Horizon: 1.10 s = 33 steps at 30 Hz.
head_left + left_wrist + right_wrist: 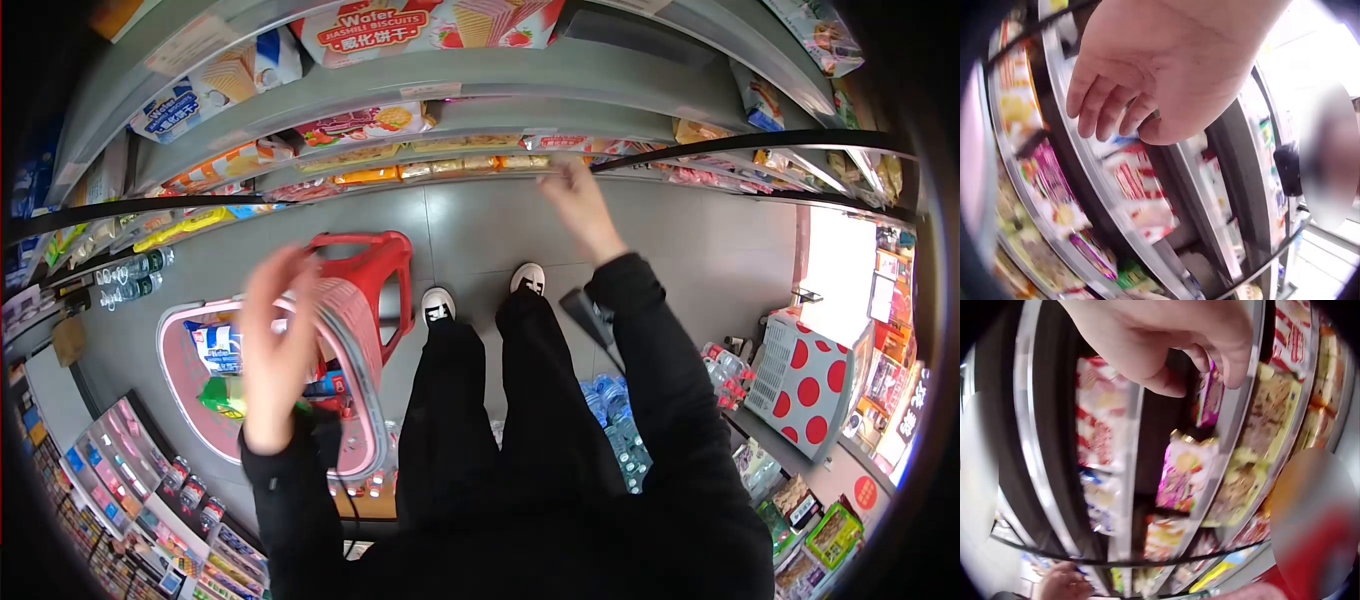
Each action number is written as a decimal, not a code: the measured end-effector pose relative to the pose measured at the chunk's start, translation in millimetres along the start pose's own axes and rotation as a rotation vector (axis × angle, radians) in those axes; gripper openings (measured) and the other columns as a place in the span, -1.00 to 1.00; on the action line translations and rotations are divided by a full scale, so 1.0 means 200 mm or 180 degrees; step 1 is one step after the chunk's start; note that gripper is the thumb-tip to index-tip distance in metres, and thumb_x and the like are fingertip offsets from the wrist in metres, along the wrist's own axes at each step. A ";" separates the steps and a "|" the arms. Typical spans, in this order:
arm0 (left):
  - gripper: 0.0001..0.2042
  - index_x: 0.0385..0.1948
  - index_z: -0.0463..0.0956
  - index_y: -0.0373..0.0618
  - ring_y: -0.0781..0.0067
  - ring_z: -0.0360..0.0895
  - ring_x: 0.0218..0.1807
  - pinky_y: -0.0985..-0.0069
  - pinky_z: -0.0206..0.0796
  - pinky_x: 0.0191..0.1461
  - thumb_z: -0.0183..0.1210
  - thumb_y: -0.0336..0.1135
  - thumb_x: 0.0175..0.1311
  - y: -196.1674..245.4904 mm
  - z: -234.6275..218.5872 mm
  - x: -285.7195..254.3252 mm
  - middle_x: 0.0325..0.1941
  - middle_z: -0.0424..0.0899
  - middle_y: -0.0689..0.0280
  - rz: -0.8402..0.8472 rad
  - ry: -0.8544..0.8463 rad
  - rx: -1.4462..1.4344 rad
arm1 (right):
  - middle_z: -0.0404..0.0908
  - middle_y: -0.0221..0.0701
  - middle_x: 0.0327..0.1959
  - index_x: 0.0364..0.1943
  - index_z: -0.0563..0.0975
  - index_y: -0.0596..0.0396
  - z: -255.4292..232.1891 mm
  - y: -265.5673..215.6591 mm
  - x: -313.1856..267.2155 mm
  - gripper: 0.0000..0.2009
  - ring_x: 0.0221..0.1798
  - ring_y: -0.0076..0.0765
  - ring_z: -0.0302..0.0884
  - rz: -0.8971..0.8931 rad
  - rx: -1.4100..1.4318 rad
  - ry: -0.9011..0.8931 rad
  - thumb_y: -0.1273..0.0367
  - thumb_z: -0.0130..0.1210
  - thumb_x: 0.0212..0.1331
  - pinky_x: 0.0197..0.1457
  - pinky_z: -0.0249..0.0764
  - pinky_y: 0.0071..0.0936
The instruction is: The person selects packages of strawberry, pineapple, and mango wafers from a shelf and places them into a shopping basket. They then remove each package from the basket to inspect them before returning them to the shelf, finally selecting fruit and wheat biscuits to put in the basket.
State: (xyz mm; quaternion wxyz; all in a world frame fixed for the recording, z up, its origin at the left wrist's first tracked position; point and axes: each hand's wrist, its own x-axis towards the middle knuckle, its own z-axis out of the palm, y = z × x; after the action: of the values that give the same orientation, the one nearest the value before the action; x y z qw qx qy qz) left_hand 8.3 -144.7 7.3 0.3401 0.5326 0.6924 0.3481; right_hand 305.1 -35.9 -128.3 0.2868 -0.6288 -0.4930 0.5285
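Note:
In the head view my left hand hangs over the near side of a pink basket, fingers loosely bent and holding nothing. The left wrist view shows this hand with its palm in sight, before shelves with a red-and-white pack. My right hand is raised by the lower shelves, its fingers slightly curled. Seen from the right wrist, the hand has thumb and fingers apart, close to a purple pack; whether they touch is unclear. Below that lies a pink-and-white pack.
The basket holds a blue-and-white pack and a green pack. A red stool stands beside it. Shelves of biscuit packs curve across the front. Bottles stand behind the right leg, and a red-dotted box is at right.

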 end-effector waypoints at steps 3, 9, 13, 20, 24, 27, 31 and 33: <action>-0.64 0.02 0.23 -0.23 0.55 0.43 -0.20 0.64 0.26 -0.13 -0.04 -0.40 0.17 -0.06 0.51 0.36 -0.21 0.46 0.26 0.0100 -0.1098 -0.0600 | 0.40 -0.30 -0.15 -0.03 0.28 0.26 -0.13 0.15 0.35 -0.57 -0.09 -0.43 0.33 -0.0122 -0.0149 0.0304 0.39 0.04 -0.03 0.00 0.23 -0.54; -0.85 -0.29 0.28 -0.31 0.22 0.46 -0.28 0.36 0.40 -0.14 -0.08 -0.44 0.15 -0.29 1.19 0.85 -0.31 0.43 0.08 -0.2204 -0.0171 -0.3550 | 0.43 -0.09 -0.16 -0.14 0.39 0.19 -0.22 0.15 0.71 -0.57 -0.07 -0.05 0.36 -0.0997 -0.0967 0.0352 0.25 0.10 -0.12 0.01 0.26 -0.35; -0.82 -0.20 0.30 -0.21 0.22 0.41 -0.17 0.29 0.37 -0.10 -0.12 -0.38 0.21 -0.21 1.23 0.97 -0.19 0.41 0.12 -0.2083 0.0318 -0.3911 | 0.43 -0.17 -0.15 -0.16 0.38 0.17 -0.22 0.07 0.77 -0.67 -0.06 -0.15 0.36 -0.1021 -0.1348 0.0052 0.32 0.05 -0.02 0.00 0.29 -0.33; -0.84 -0.24 0.32 -0.04 0.36 0.37 -0.33 0.28 0.27 -0.10 -0.10 -0.27 0.19 -0.21 1.24 1.04 -0.29 0.43 0.29 -0.1998 0.0284 -0.4114 | 0.40 -0.27 -0.13 -0.14 0.36 0.11 -0.25 0.08 0.77 -0.73 -0.05 -0.26 0.33 -0.0308 0.0260 -0.0134 0.36 0.00 0.05 0.02 0.27 -0.39; -0.81 -0.19 0.33 -0.10 0.29 0.40 -0.16 0.30 0.32 -0.04 -0.12 -0.28 0.23 -0.22 1.24 1.04 -0.21 0.45 0.23 -0.2313 0.0224 -0.3604 | 0.38 -0.33 -0.12 -0.13 0.35 0.07 -0.26 0.09 0.76 -0.75 -0.04 -0.33 0.31 0.0145 0.1157 -0.0214 0.38 -0.03 0.09 0.03 0.27 -0.42; -0.81 -0.20 0.34 -0.09 0.30 0.41 -0.18 0.29 0.32 -0.04 -0.12 -0.27 0.23 -0.24 1.24 1.03 -0.23 0.46 0.24 -0.2304 0.0122 -0.3422 | 0.36 -0.37 -0.11 -0.13 0.34 0.05 -0.26 0.07 0.75 -0.77 -0.03 -0.38 0.29 0.0491 0.1819 -0.0236 0.40 -0.05 0.11 0.04 0.26 -0.44; -0.82 -0.22 0.36 -0.15 0.32 0.45 -0.25 0.30 0.37 -0.09 -0.10 -0.32 0.21 -0.22 1.23 1.00 -0.27 0.47 0.21 -0.2403 -0.0017 -0.3610 | 0.36 -0.42 -0.11 -0.11 0.31 0.03 -0.28 0.00 0.63 -0.75 -0.03 -0.43 0.29 0.0694 0.2166 -0.0243 0.42 -0.03 0.11 0.03 0.29 -0.44; -0.83 -0.23 0.35 -0.19 0.33 0.47 -0.28 0.34 0.40 -0.12 -0.07 -0.35 0.20 -0.19 1.24 0.93 -0.28 0.48 0.19 -0.2306 -0.0074 -0.3591 | 0.35 -0.36 -0.09 -0.10 0.30 0.12 -0.31 0.00 0.54 -0.72 -0.01 -0.41 0.29 0.0404 0.2136 -0.0312 0.44 -0.02 0.08 0.05 0.26 -0.45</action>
State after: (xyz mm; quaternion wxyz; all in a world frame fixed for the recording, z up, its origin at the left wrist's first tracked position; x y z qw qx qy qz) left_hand 160.4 59.6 -174.0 0.6692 0.0108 0.5357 0.5148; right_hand 358.5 74.1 -153.4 0.4202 -0.5026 -0.2648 0.7076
